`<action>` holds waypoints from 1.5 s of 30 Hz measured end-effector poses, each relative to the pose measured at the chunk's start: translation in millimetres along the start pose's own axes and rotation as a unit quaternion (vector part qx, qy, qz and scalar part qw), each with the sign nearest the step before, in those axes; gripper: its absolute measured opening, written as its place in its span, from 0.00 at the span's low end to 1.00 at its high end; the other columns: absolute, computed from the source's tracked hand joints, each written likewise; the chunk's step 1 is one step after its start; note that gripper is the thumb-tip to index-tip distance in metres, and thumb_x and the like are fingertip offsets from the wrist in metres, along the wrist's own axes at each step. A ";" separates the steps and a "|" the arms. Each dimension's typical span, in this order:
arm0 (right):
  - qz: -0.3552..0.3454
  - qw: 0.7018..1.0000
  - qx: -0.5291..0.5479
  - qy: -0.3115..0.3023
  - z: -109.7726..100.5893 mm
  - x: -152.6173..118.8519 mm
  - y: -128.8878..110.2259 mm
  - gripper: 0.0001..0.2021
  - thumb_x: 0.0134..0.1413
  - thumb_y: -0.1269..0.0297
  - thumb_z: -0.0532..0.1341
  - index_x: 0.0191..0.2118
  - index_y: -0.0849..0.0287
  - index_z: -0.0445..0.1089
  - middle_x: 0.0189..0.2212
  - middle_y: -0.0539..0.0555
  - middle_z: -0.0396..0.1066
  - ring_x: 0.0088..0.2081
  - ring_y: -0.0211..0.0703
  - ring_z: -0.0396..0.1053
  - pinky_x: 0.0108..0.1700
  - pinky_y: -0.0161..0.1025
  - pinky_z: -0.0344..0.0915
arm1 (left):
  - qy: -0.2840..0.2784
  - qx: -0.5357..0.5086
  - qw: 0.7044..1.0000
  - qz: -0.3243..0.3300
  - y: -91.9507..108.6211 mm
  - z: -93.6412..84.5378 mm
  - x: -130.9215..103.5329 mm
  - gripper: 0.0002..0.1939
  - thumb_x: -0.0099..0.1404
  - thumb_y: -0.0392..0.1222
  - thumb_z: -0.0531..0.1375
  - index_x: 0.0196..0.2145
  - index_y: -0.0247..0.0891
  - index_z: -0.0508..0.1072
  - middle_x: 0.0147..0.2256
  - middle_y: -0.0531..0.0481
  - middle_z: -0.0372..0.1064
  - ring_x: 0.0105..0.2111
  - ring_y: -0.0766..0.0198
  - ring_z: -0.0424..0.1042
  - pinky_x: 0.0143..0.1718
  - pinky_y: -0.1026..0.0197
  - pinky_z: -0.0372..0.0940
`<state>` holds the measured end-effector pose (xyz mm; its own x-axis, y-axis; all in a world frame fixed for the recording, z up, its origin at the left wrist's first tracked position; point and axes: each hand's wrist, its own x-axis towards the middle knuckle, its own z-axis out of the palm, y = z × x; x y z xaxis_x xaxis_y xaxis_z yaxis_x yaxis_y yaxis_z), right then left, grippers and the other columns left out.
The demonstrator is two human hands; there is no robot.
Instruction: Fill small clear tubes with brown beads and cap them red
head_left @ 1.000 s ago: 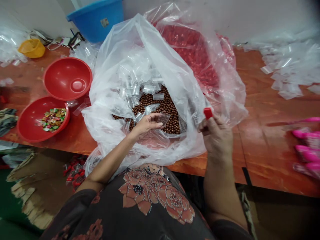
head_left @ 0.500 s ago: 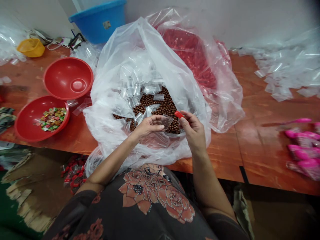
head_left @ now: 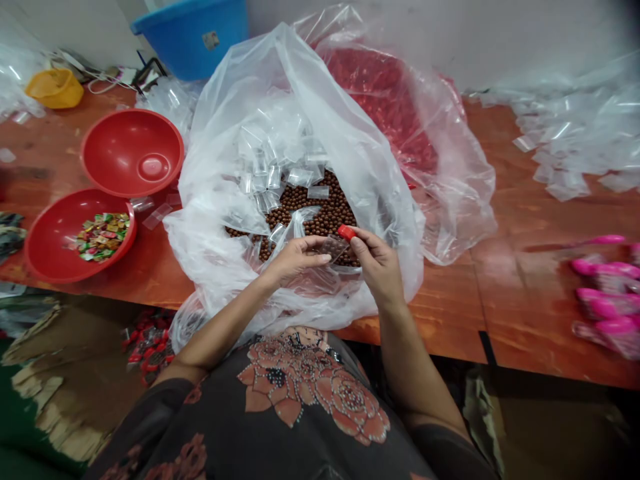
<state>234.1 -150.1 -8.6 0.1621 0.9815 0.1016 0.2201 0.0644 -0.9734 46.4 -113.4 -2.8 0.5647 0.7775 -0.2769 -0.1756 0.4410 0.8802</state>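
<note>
Partly veiled by the big clear bag [head_left: 300, 133], brown balls [head_left: 320, 210] lie under both hands, the left hand [head_left: 295, 257] pinching a small clear pouch [head_left: 333, 247], hard to make out, the right hand [head_left: 377, 267] pinching a red piece [head_left: 346, 232] at its mouth, red bowls [head_left: 133, 150] aside.

A worker wears a dark, short-sleeved top patterned with large rust-orange roses outlined in small pale studs, the biggest blooms spread across the front. Both forearms are bare; the left hand [head_left: 295, 257] and right hand [head_left: 379, 267] carry no gloves, rings or bracelets.
</note>
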 end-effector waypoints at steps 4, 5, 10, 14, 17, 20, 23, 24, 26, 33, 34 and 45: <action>0.002 1.000 0.005 0.019 -2.0 -3.5 -7.7 0.13 0.62 0.54 0.60 0.49 0.47 0.74 0.36 0.49 0.74 0.31 0.35 0.69 0.36 0.37 0.69 | 0.004 -0.008 1.000 -0.013 0.9 0.5 -1.8 0.23 0.53 0.39 0.70 0.48 0.35 0.77 0.47 0.43 0.76 0.43 0.63 0.74 0.52 0.57 0.65; 0.005 1.000 0.011 0.024 -2.9 -4.1 -9.4 0.13 0.63 0.54 0.59 0.50 0.47 0.73 0.32 0.48 0.73 0.27 0.34 0.66 0.32 0.36 0.68 | 0.006 -0.007 1.000 -0.013 0.5 0.5 -2.0 0.24 0.53 0.39 0.70 0.48 0.35 0.77 0.47 0.43 0.76 0.43 0.63 0.75 0.52 0.57 0.65; -0.023 0.996 -0.071 -0.043 -7.2 -4.5 -11.7 0.15 0.66 0.53 0.55 0.51 0.48 0.72 0.33 0.49 0.73 0.29 0.36 0.68 0.33 0.36 0.68 | 0.007 0.047 0.999 0.025 -4.5 1.2 -2.7 0.22 0.55 0.41 0.69 0.48 0.35 0.78 0.49 0.42 0.75 0.46 0.61 0.74 0.55 0.56 0.64; -0.102 0.970 -0.199 -0.098 -10.3 -3.9 -13.8 0.16 0.69 0.54 0.50 0.53 0.49 0.70 0.44 0.53 0.75 0.43 0.42 0.73 0.47 0.43 0.71 | 0.018 0.086 0.995 0.045 -10.0 1.6 -2.8 0.21 0.55 0.42 0.69 0.47 0.37 0.79 0.48 0.43 0.77 0.46 0.60 0.75 0.57 0.53 0.64; -0.192 0.922 -0.308 -0.138 -12.1 -3.5 -16.7 0.22 0.67 0.50 0.52 0.58 0.57 0.66 0.48 0.60 0.73 0.48 0.51 0.71 0.51 0.50 0.70 | 0.027 0.101 0.993 0.062 -11.0 1.5 -3.9 0.23 0.55 0.44 0.69 0.49 0.36 0.79 0.48 0.43 0.77 0.47 0.58 0.75 0.56 0.52 0.65; -0.254 0.881 -0.373 -0.144 -14.0 -1.8 -15.5 0.29 0.64 0.47 0.54 0.60 0.65 0.63 0.45 0.66 0.72 0.46 0.55 0.70 0.47 0.51 0.71 | 0.034 0.118 0.990 0.070 -8.6 2.2 -7.0 0.24 0.56 0.46 0.68 0.50 0.36 0.78 0.49 0.42 0.77 0.46 0.58 0.75 0.54 0.52 0.67; -0.271 0.882 -0.363 -0.132 -17.5 0.6 -11.2 0.22 0.67 0.52 0.51 0.58 0.60 0.65 0.41 0.61 0.73 0.41 0.49 0.71 0.43 0.46 0.72 | 0.029 0.130 0.989 0.063 -5.4 3.4 -11.3 0.23 0.57 0.45 0.67 0.50 0.38 0.79 0.49 0.43 0.77 0.45 0.59 0.76 0.52 0.53 0.69; -0.272 0.887 -0.350 -0.129 -18.8 1.0 -9.9 0.20 0.68 0.54 0.51 0.58 0.58 0.66 0.40 0.59 0.73 0.41 0.47 0.71 0.43 0.45 0.72 | 0.029 0.134 0.989 0.062 -4.7 3.7 -12.5 0.22 0.57 0.45 0.67 0.49 0.38 0.79 0.49 0.43 0.77 0.45 0.59 0.76 0.51 0.53 0.69; -0.272 0.898 -0.322 -0.126 -20.5 0.7 -7.9 0.18 0.69 0.57 0.51 0.57 0.55 0.67 0.40 0.57 0.73 0.40 0.45 0.71 0.43 0.43 0.72 | 0.032 0.144 0.987 0.064 -4.0 4.1 -14.3 0.22 0.57 0.44 0.67 0.49 0.39 0.79 0.49 0.43 0.76 0.46 0.58 0.75 0.53 0.52 0.69; -0.255 0.913 -0.303 -0.098 -9.6 -10.1 -4.9 0.22 0.67 0.55 0.54 0.60 0.60 0.65 0.42 0.61 0.73 0.43 0.49 0.72 0.45 0.47 0.72 | 0.044 0.149 0.985 0.071 -4.9 8.0 -13.6 0.22 0.57 0.44 0.67 0.49 0.40 0.79 0.50 0.43 0.76 0.48 0.57 0.75 0.52 0.53 0.70; -0.241 0.923 -0.287 -0.086 -6.8 -12.0 -5.1 0.21 0.67 0.56 0.53 0.60 0.59 0.66 0.42 0.60 0.73 0.43 0.48 0.72 0.46 0.47 0.72 | 0.043 0.149 0.985 0.071 -5.1 9.1 -13.3 0.21 0.57 0.44 0.67 0.49 0.40 0.79 0.50 0.44 0.76 0.48 0.58 0.75 0.52 0.52 0.69; -0.309 0.877 -0.343 -0.132 -9.8 -12.1 0.2 0.32 0.60 0.52 0.61 0.64 0.59 0.53 0.46 0.63 0.69 0.46 0.54 0.68 0.47 0.52 0.70 | 0.054 0.061 0.996 0.043 -6.8 13.8 -17.7 0.19 0.56 0.48 0.68 0.45 0.37 0.80 0.45 0.45 0.77 0.42 0.63 0.75 0.47 0.58 0.69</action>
<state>241.6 -163.7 -8.0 -0.4003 0.8105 0.4276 0.7288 0.5645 -0.3876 48.7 -136.4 1.5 0.4610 0.8563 -0.2326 -0.1167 0.3184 0.9407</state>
